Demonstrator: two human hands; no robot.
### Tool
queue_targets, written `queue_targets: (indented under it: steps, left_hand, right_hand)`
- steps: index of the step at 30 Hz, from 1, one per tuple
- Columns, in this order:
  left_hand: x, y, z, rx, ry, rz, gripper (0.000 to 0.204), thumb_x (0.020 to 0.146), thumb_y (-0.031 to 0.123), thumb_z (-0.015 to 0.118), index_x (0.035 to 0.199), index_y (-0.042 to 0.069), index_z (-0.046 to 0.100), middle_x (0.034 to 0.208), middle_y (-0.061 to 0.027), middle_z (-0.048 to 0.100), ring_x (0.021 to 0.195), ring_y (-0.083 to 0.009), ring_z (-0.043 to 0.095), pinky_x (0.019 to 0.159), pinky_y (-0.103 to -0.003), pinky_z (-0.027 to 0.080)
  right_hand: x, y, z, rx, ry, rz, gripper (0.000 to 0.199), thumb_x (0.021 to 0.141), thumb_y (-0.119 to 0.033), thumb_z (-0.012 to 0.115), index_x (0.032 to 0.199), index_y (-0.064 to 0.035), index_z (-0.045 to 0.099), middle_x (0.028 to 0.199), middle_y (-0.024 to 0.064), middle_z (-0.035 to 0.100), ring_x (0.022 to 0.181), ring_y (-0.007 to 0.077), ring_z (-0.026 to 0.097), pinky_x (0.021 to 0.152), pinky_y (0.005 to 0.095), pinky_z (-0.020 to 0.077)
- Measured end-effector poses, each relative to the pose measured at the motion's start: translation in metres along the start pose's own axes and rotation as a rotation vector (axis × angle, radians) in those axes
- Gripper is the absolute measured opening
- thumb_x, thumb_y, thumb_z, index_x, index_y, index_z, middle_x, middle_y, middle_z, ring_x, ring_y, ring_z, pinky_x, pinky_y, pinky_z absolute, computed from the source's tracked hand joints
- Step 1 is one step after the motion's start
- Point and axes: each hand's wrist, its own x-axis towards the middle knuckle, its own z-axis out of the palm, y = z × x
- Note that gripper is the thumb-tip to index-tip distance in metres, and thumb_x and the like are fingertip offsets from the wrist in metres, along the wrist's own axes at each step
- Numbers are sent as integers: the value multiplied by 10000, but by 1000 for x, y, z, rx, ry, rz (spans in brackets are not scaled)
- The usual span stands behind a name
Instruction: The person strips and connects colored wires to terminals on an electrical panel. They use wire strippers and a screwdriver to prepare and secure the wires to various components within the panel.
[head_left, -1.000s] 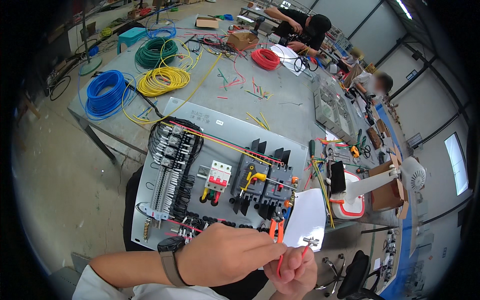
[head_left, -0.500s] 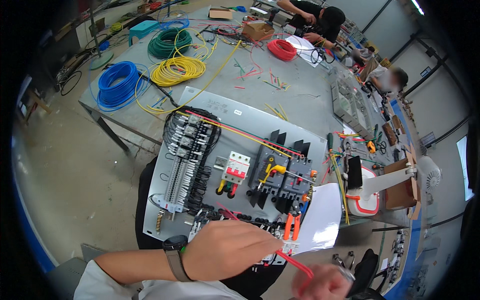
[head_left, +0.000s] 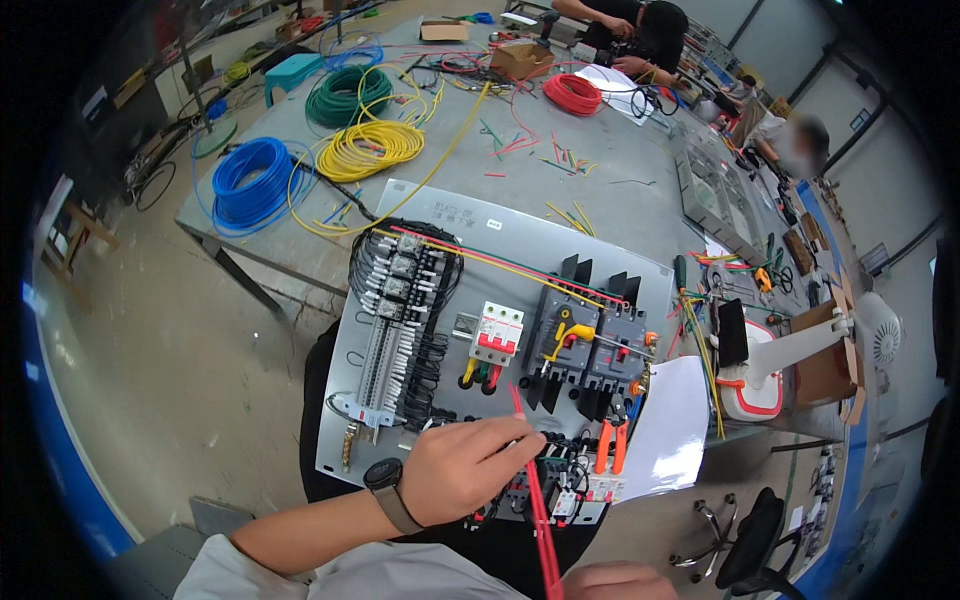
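My left hand [head_left: 465, 470], a watch on its wrist, pinches a bundle of red wires [head_left: 540, 520] over the near edge of a metal mounting panel [head_left: 420, 205]. The wires' upper ends stick out past the fingertips, toward a white three-pole breaker [head_left: 497, 335]. Their lower part runs taut to my right hand [head_left: 620, 582], cut off by the bottom edge and closed around them. Beneath the left hand lies a row of small devices [head_left: 565, 490]. Orange-handled pliers [head_left: 612, 447] rest beside it. A yellow-handled screwdriver [head_left: 572, 335] lies across the dark moulded-case breakers [head_left: 610, 362].
Coils of blue [head_left: 245, 185], yellow [head_left: 370, 150], green [head_left: 348, 95] and red wire [head_left: 572, 94] sit on the table [head_left: 460, 130] among wire scraps. White paper [head_left: 665, 430] and a white fan [head_left: 790, 350] are at the right. A co-worker [head_left: 640, 40] works at the far side.
My left hand has shifted slightly and turned, so the red wires point more upright. My right hand has moved down toward the bottom edge, drawing the wires straight. The whole view has shifted a little.
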Motion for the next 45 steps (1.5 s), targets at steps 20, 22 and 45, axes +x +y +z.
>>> queue_targets:
  steps: [20,22,45]
  left_hand:
    - [-7,-14,26,-11,-30,19,238,832,45,745,1070,34,732,1025,-94,749,778,-235,740,632,-319,593]
    - [-1,-11,25,-36,-66,-5,257,817,29,775,1070,25,727,1027,-119,754,811,-265,750,655,-340,606]
    - [1,-22,36,-16,-54,-60,236,886,98,700,1120,95,735,1088,-49,737,811,-228,737,665,-324,590]
  right_hand:
    - [-2,3,-10,-80,-72,202,174,860,-71,780,945,62,708,892,160,697,747,319,661,654,396,541]
    - [4,3,-16,-99,-123,177,173,863,-75,779,940,62,706,889,159,696,743,321,661,649,397,538]
    - [-2,12,-10,66,186,333,118,847,-72,770,852,40,731,825,150,709,743,301,671,680,377,524]
